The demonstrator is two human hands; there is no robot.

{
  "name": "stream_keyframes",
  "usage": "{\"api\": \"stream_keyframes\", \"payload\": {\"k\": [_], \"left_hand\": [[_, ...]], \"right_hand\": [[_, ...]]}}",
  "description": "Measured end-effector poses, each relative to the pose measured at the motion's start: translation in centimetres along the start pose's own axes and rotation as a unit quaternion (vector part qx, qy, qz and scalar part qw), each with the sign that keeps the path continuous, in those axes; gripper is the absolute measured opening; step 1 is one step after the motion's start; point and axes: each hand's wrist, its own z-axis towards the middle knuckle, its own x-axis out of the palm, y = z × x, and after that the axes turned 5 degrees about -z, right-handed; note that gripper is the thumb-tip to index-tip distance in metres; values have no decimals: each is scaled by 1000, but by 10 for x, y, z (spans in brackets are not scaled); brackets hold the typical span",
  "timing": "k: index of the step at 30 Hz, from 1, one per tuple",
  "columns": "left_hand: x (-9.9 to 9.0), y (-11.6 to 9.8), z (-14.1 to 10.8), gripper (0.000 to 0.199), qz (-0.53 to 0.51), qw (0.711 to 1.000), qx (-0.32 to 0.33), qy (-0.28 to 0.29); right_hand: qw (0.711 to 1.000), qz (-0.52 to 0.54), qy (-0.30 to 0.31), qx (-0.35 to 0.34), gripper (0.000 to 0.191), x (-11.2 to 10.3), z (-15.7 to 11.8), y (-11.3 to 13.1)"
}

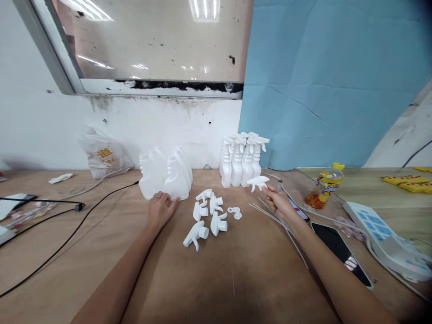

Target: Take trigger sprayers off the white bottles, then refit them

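Spray head [258,182] up off the table [202,288], in the right hand [275,200], in front of the bottles with tops on [236,173]. Right hand pinches it at one end, thumb and fingers together; trigger side hangs down, nozzle points left; the end grip probably keeps the trigger clear.

Left hand [162,207] spread loosely, thumb out, low in front of the bare bottles [178,177]; pinching nothing I can see. Thumb right by a bottle base, contact can't tell. Could be steadying the group, or just parked.

Loose spray heads [196,233] lie on their sides between the two hands, scattered, likely for easy picking. White washers [238,216] just right of them, flat, small pile; thin tubes [299,252] further right, partly under the right forearm. Small parts look kept central, within reach of both hands.

Bare bottles back left, topped ones back right, both upright and bunched: looks like sorting by state. Drink bottle [326,186], black-screened phone [340,252] and white device [381,229] sit off right, seemingly out of the way.
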Motion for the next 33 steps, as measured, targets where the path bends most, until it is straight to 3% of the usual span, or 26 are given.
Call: {"api": "stream_keyframes", "payload": {"k": [4, 7, 9, 14, 17, 21, 24, 27, 28, 30, 33], "left_hand": [[0, -33, -9, 32, -38, 997, 61, 26], [-1, -55, -17, 29, -78, 991, 107, 33], [-2, -66, -22, 28, -102, 987, 120, 43], [0, -87, -32, 19, -209, 966, 136, 71], [-1, -98, -38, 35, -295, 944, 118, 86], [-7, -115, -45, 63, -417, 897, 59, 136], [-11, -123, -49, 51, -482, 861, 22, 163], [-10, -125, -49, 38, -554, 815, -51, 162], [-9, -125, -47, 38, -590, 787, -84, 157], [-8, -123, -43, 37, -671, 710, -150, 150], [-8, -118, -35, 27, -753, 603, -211, 157]], "right_hand": [[992, -103, -40, -60, 52, 0, 0, -9], [966, -212, -50, -140, 50, -1, 1, -14], [929, -300, -56, -211, 44, -2, -1, -14], [789, -468, -54, -395, 42, 15, -17, -5], [762, -469, -45, -444, 39, 45, -37, -5], [757, -439, 53, -480, 37, 89, -75, -8], [749, -417, 119, -501, 35, 104, -96, -5], [754, -397, 111, -512, 37, 99, -99, -2], [769, -383, 97, -502, 38, 96, -98, -3], [826, -335, 77, -447, 39, 89, -92, -5], [921, -226, 94, -304, 38, 87, -88, -8]]}}
